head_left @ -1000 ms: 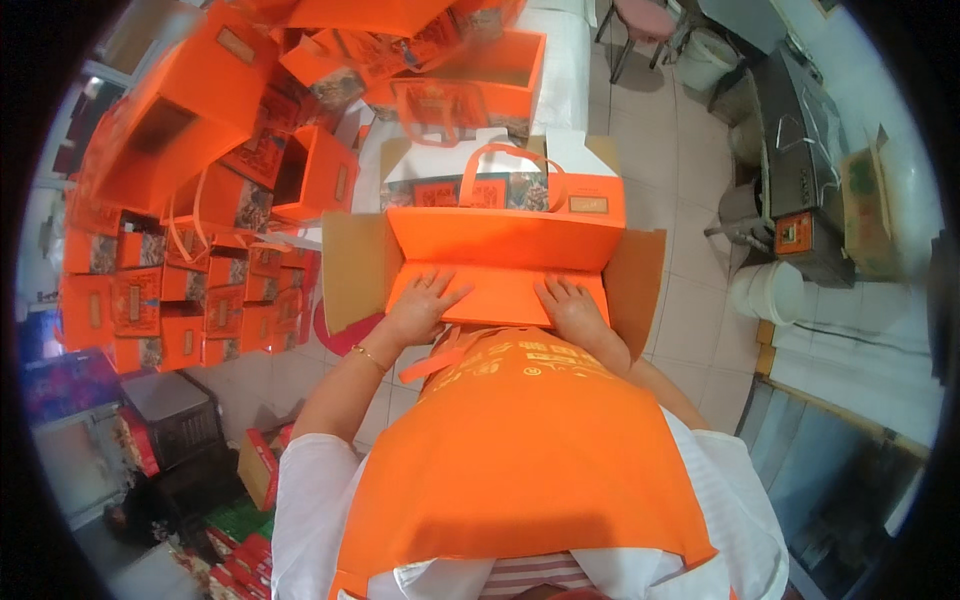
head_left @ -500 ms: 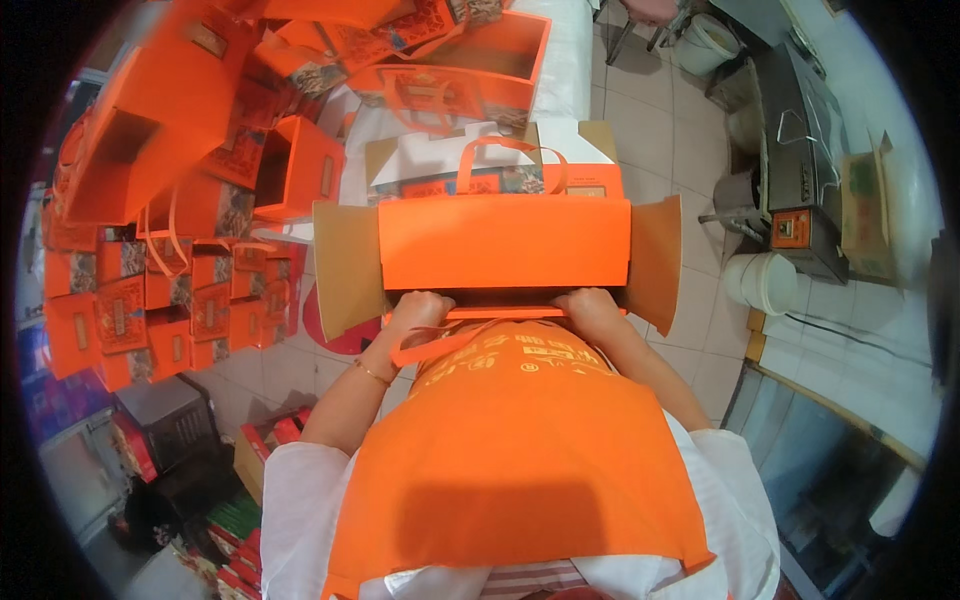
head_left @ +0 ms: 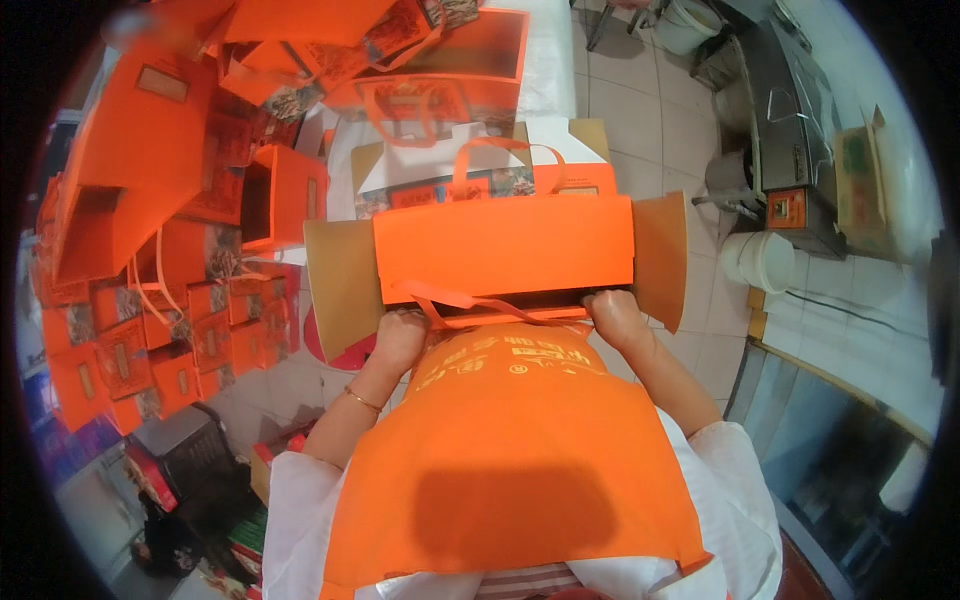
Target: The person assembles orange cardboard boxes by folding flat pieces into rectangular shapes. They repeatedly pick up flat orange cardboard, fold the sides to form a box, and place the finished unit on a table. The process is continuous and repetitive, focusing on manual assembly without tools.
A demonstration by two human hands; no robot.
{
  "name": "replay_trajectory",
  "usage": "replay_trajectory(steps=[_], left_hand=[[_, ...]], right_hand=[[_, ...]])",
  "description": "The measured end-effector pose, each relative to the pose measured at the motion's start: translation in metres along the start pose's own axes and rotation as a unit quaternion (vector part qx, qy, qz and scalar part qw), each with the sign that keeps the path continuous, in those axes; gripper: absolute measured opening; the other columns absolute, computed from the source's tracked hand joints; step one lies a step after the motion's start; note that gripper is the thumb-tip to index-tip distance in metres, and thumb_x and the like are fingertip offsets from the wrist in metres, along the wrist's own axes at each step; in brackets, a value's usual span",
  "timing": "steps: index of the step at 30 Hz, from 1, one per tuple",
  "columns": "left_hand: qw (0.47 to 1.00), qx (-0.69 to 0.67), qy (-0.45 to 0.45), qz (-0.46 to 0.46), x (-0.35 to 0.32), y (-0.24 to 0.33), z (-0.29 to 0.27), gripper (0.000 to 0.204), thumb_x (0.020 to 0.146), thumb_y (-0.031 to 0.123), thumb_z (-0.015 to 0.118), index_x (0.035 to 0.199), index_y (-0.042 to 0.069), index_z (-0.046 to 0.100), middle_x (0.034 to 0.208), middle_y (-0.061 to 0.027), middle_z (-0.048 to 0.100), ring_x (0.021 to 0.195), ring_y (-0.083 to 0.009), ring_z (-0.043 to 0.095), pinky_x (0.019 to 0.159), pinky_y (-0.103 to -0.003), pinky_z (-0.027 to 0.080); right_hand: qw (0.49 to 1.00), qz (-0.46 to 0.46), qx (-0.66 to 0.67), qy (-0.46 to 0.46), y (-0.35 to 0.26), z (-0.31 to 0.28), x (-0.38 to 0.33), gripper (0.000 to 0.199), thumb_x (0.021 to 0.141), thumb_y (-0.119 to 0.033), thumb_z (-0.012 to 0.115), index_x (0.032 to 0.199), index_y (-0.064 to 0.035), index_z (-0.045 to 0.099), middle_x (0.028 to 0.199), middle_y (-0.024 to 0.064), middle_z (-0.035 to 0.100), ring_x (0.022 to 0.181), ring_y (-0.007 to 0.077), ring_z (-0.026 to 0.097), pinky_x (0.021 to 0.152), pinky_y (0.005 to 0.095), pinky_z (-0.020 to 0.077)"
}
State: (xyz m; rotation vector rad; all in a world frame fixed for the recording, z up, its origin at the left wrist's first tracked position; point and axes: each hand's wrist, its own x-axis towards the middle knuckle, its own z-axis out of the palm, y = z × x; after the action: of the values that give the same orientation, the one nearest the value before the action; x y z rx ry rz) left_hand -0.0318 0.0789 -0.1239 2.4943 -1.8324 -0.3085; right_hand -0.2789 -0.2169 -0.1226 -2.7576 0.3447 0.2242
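Right in front of me is an orange cardboard gift box [head_left: 505, 240] with its brown inner side flaps [head_left: 660, 262] spread out left and right. A dark gap shows along its near side, and an orange ribbon handle [head_left: 452, 297] lies across that gap. My left hand [head_left: 402, 338] is closed at the near left corner of the box. At the near right corner my right hand [head_left: 614, 318] is curled, its fingertips hidden inside the edge. Just beyond stands another partly opened box [head_left: 575, 178] with white flaps and its own ribbon handle.
Stacked orange gift boxes [head_left: 125, 345] fill the left side, and a larger open box [head_left: 450, 90] lies on the white-covered table [head_left: 552, 60]. To the right are white buckets [head_left: 765, 262], a dark metal cabinet [head_left: 800, 140] and a brown carton [head_left: 862, 190].
My hands have moved apart, from the middle of the near edge out to its two corners. The ribbon handle has shifted from against my apron up over the gap.
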Motion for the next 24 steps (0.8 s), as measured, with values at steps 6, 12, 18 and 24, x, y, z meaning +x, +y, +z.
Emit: replay_trajectory(steps=[6,12,18,24], left_hand=[[0.998,0.060,-0.021,0.020,0.018,-0.033,-0.001,0.003,0.069,0.009,0.058,0.068,0.008,0.060,0.070,-0.0098,0.062,0.066,-0.0251,0.064,0.058,-0.036,0.051],[1.000,-0.004,0.018,0.010,0.024,-0.033,-0.011,0.005,0.073,0.011,0.059,0.070,0.008,0.061,0.066,-0.0095,0.062,0.064,-0.0250,0.063,0.058,-0.036,0.051],[0.999,0.026,0.028,-0.022,0.029,-0.037,-0.008,0.020,0.072,0.025,0.070,0.068,0.008,0.061,0.064,-0.0099,0.063,0.065,-0.0257,0.064,0.059,-0.036,0.051],[1.000,0.014,0.008,0.025,0.041,-0.035,-0.021,0.027,0.076,0.031,0.070,0.082,0.007,0.061,0.068,-0.0089,0.061,0.069,-0.0264,0.063,0.063,-0.037,0.050]], right_hand=[[0.999,0.017,-0.023,-0.020,0.001,0.009,0.024,0.004,0.069,-0.005,0.059,0.071,-0.0048,0.063,0.069,0.0154,0.063,0.067,0.0323,0.063,0.059,0.0413,0.0508],[0.998,-0.012,-0.037,0.040,0.007,0.019,0.032,0.003,0.070,-0.007,0.060,0.068,-0.0066,0.062,0.064,0.0138,0.062,0.062,0.0309,0.063,0.056,0.0408,0.0502],[0.994,-0.011,-0.085,0.067,0.008,0.026,0.042,0.007,0.071,-0.012,0.063,0.065,-0.0082,0.062,0.061,0.0113,0.062,0.059,0.0288,0.063,0.055,0.0400,0.0506],[0.989,-0.066,-0.058,0.115,0.007,0.025,0.044,0.017,0.073,-0.021,0.069,0.073,-0.0068,0.060,0.065,0.0091,0.062,0.064,0.0288,0.063,0.057,0.0391,0.0509]])
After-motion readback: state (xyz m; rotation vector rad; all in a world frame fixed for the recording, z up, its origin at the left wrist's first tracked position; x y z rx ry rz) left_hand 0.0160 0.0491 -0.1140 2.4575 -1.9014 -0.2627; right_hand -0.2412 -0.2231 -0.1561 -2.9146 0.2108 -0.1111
